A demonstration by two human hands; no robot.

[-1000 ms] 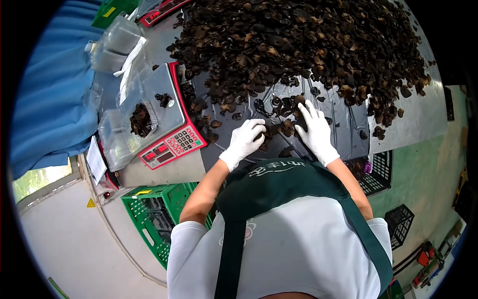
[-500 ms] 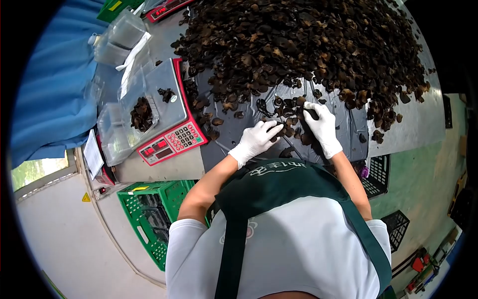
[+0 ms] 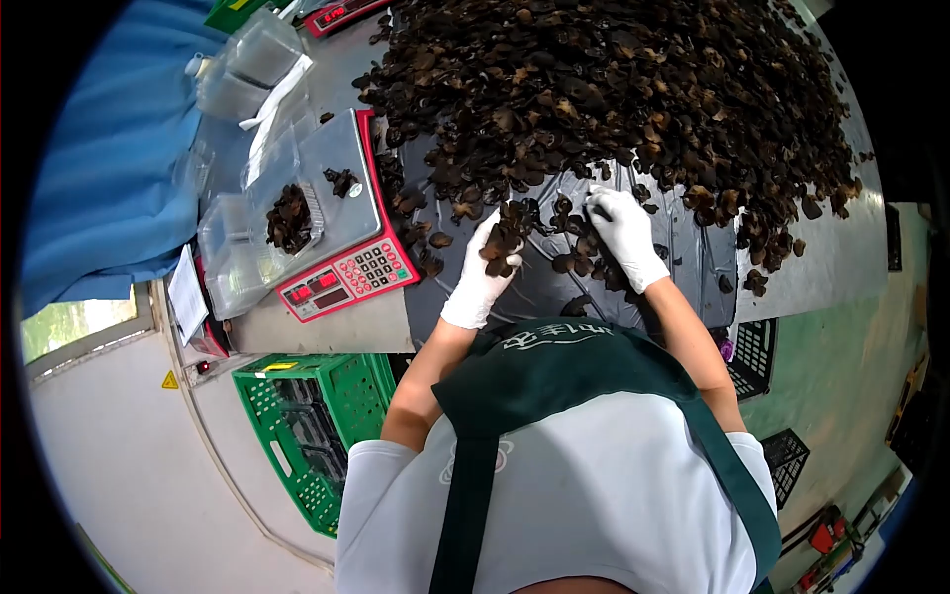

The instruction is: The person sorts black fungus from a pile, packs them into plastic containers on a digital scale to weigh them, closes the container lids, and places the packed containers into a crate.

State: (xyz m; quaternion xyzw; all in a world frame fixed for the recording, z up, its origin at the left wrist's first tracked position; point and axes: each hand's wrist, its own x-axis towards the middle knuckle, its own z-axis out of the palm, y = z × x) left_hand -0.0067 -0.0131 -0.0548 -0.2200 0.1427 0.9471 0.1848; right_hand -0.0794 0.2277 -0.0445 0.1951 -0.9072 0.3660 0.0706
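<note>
Several dark brown, ruffled fungus pieces (image 3: 503, 243) lie in my left hand (image 3: 482, 272), which wears a white glove and has its fingers curled round them. To the right, my right hand (image 3: 621, 230), also gloved in white, has its fingers bent beside loose pieces (image 3: 579, 243) on the dark plastic sheet (image 3: 554, 290). Whether its fingertips pinch anything is too small to tell. A large heap of the same pieces (image 3: 614, 89) spreads beyond both hands.
At the left a red scale (image 3: 351, 277) bears a clear tray (image 3: 313, 213) with pieces in it. Behind are stacked clear containers (image 3: 259, 49) and a second scale (image 3: 336, 14). A green crate (image 3: 361, 401) stands below the table edge, a black crate (image 3: 754, 358) at the right.
My left hand has moved left and turned upward, now with fungus pieces in its grasp. My right hand has closed its spread fingers and shifted slightly up from its place half a second ago.
</note>
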